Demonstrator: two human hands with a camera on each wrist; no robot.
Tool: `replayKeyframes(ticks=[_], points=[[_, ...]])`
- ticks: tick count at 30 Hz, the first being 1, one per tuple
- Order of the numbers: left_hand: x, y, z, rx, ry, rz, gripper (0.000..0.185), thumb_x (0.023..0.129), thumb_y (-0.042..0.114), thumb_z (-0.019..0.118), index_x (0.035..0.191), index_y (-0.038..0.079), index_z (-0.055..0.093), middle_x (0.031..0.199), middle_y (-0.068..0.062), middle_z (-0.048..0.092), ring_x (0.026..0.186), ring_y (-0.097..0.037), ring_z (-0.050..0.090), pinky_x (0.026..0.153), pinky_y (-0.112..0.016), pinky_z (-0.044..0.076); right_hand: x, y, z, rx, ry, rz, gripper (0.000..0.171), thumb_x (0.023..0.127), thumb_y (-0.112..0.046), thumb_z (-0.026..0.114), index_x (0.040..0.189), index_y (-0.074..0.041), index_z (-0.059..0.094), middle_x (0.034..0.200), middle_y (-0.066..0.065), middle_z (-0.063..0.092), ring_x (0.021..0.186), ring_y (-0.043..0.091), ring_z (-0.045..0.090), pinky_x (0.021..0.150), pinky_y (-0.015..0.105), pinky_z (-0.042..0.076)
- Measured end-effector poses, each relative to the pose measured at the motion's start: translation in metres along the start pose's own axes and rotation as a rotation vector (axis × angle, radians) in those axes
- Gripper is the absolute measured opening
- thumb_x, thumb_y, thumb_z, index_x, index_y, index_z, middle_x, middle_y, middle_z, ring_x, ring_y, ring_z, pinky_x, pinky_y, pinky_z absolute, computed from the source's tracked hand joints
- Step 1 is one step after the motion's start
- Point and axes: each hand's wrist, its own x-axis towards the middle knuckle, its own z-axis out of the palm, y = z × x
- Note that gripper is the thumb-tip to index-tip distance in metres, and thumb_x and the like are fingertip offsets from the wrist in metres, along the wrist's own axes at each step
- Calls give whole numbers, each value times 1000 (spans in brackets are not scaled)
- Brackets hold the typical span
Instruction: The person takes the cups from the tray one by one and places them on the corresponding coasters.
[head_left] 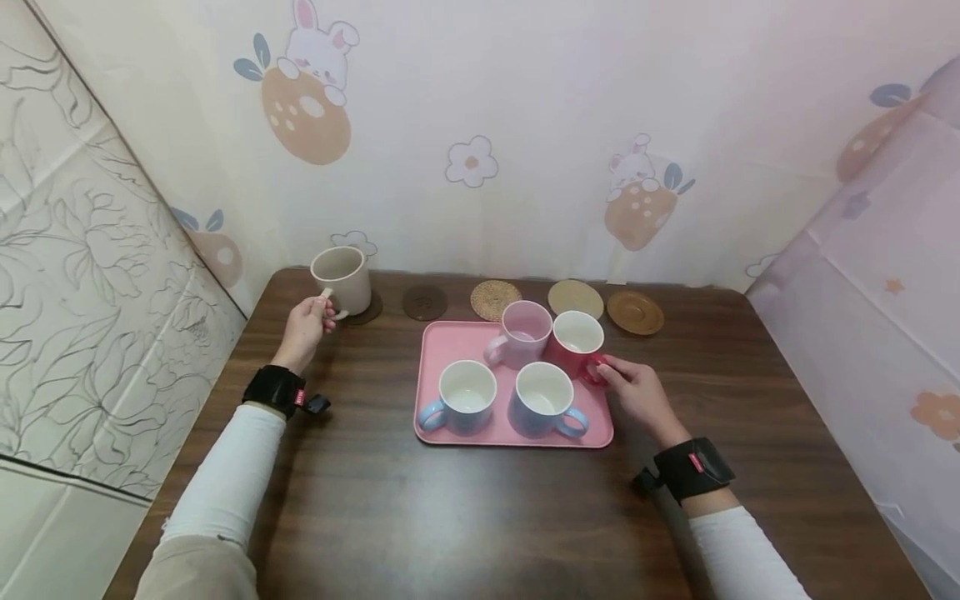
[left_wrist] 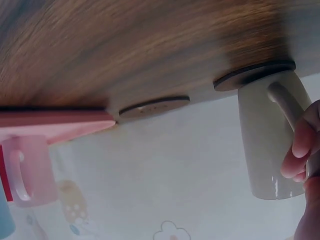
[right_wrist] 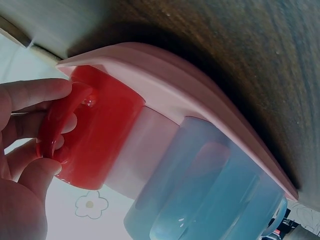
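Note:
My left hand (head_left: 306,327) grips the handle of a beige mug (head_left: 342,280) that stands on a dark coaster (head_left: 369,310) at the table's back left; in the left wrist view my fingers (left_wrist: 300,150) curl round that handle of the beige mug (left_wrist: 267,135). My right hand (head_left: 636,392) pinches the handle of a red mug (head_left: 576,343) at the right edge of the pink tray (head_left: 450,335). In the right wrist view the fingers (right_wrist: 35,95) wrap the red mug's (right_wrist: 100,135) handle. A pink mug (head_left: 523,333) and two blue mugs (head_left: 467,397) (head_left: 543,400) also stand on the tray.
Several coasters lie in a row behind the tray: a dark one (head_left: 424,302), a woven one (head_left: 495,299), a tan one (head_left: 575,297) and a brown one (head_left: 635,312). Patterned walls close in the brown table (head_left: 465,517) at the back and both sides.

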Motion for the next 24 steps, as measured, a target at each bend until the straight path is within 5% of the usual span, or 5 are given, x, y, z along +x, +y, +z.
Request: replayKeyframes(ticks=[8, 16, 21, 24], points=[[0, -6, 1, 7, -6, -8, 39, 108, 24, 28, 115, -11, 46, 90, 2, 49, 67, 0, 50, 66, -18, 46, -4, -2, 0, -18, -5, 4, 57, 100, -42, 50, 144, -6, 46, 132, 21, 60, 119, 36, 59, 102, 49, 47], [-4, -11, 10, 35, 76, 17, 42, 107, 25, 36, 120, -11, 54, 93, -5, 56, 62, 2, 53, 62, -13, 47, -7, 4, -2, -47, 17, -23, 56, 100, -41, 49, 143, -4, 48, 130, 22, 61, 114, 35, 60, 99, 50, 49], [-7, -11, 10, 166, 175, 41, 40, 105, 27, 42, 122, -4, 60, 107, -22, 63, 66, -5, 57, 64, -17, 46, -6, 7, 0, -75, 27, -60, 56, 100, -42, 49, 141, -3, 49, 126, 22, 63, 108, 32, 62, 96, 48, 52], [-9, -7, 8, 275, 277, 91, 38, 103, 28, 46, 124, -1, 60, 112, -23, 62, 84, -19, 61, 76, -29, 46, -2, 5, 1, -66, 25, -66, 56, 100, -42, 49, 142, -4, 49, 126, 21, 63, 109, 32, 62, 97, 49, 51]])
